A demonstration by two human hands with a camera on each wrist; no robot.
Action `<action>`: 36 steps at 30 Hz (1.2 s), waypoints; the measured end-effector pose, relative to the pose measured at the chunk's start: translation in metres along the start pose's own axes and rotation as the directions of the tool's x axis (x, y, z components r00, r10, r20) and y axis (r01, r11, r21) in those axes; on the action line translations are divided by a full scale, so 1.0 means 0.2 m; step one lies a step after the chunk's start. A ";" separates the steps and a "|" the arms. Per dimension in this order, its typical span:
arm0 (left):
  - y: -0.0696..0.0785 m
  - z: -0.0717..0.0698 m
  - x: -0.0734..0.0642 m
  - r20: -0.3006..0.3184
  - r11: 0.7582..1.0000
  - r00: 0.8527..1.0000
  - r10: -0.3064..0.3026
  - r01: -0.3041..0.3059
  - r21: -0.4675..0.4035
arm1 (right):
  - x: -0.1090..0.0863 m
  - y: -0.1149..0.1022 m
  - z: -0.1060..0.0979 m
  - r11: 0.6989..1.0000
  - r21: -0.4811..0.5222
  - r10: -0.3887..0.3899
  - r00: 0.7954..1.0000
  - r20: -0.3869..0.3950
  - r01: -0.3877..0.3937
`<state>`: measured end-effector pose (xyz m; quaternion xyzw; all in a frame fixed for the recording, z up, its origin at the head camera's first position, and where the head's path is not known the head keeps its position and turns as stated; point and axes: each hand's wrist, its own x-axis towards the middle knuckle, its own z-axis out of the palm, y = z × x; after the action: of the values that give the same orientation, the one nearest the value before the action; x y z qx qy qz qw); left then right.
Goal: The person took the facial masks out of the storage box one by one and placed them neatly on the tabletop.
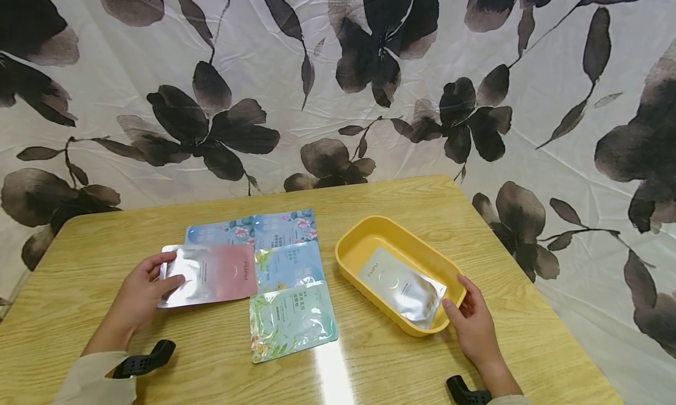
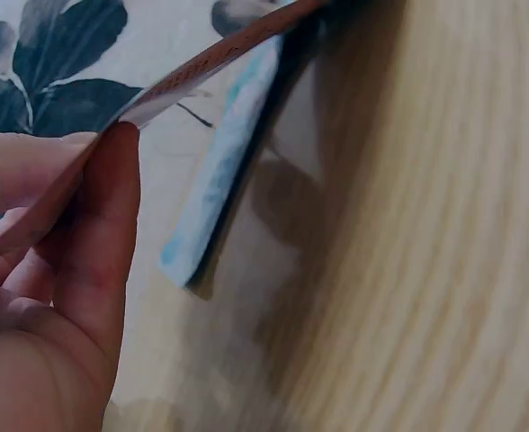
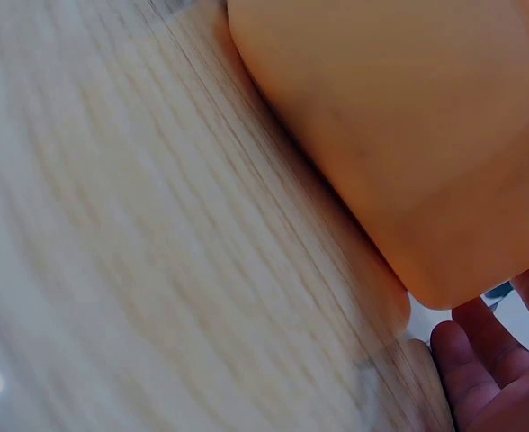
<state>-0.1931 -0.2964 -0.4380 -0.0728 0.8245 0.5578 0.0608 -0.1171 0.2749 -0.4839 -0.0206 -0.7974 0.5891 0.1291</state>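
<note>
My left hand (image 1: 139,290) pinches the left end of a pink foil sachet (image 1: 224,273) between thumb and fingers. The left wrist view catches that sachet (image 2: 206,72) edge-on, lifted off the table. Beneath and beside it lie two blue flowered sachets (image 1: 285,229), a light blue sachet (image 1: 290,267) and a green sachet (image 1: 293,320). On the right, my right hand (image 1: 475,326) grips the near right end of a yellow plastic tray (image 1: 351,276), thumb at the rim and fingers outside. A silver-and-grey sachet (image 1: 398,287) lies inside the tray. The right wrist view shows mainly the tray's outer wall (image 3: 399,135).
Everything stands on a light wooden table (image 1: 211,352), whose far edge meets a white cloth (image 1: 317,117) with dark flowers. A black strap or mount (image 1: 145,361) sits at my left wrist, and another (image 1: 467,391) at my right wrist.
</note>
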 end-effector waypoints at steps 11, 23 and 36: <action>-0.02 0.00 -0.01 -0.012 0.982 0.999 -0.043 0.044 0.185 | 0.00 0.00 0.00 1.000 0.011 -0.002 1.000 0.004 0.002; -0.02 0.00 0.00 0.017 0.929 0.998 -0.065 0.054 0.366 | 0.00 0.00 0.00 1.000 0.000 0.011 1.000 0.004 -0.011; 0.00 0.01 0.00 0.030 0.843 0.997 -0.071 0.044 0.537 | 0.00 -0.01 0.00 1.000 -0.016 0.025 1.000 0.011 -0.025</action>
<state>-0.1940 -0.2937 -0.4388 -0.0642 0.9431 0.3052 0.1154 -0.1172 0.2748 -0.4821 -0.0284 -0.8025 0.5844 0.1169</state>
